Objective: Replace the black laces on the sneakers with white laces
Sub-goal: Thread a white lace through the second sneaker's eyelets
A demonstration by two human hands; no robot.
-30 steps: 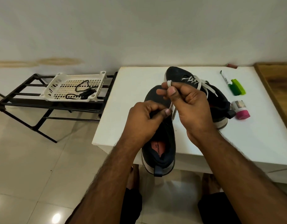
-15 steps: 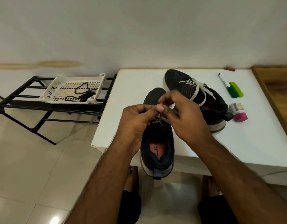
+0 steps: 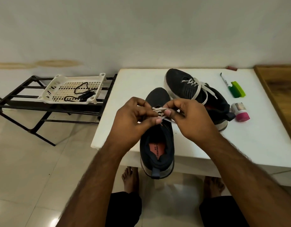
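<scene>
Right hand (image 3: 189,118) down from its earlier raised pull, white lace (image 3: 159,110) now low between both hands' fingers (image 3: 158,120)

Dim, soft indoor light (edges warped)

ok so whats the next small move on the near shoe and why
Probably pull the white lace snug through the eyelets: both hands, left and right, pinch it over the near sneaker, whose upper eyelets look unlaced, while the far sneaker is already laced white.
</scene>
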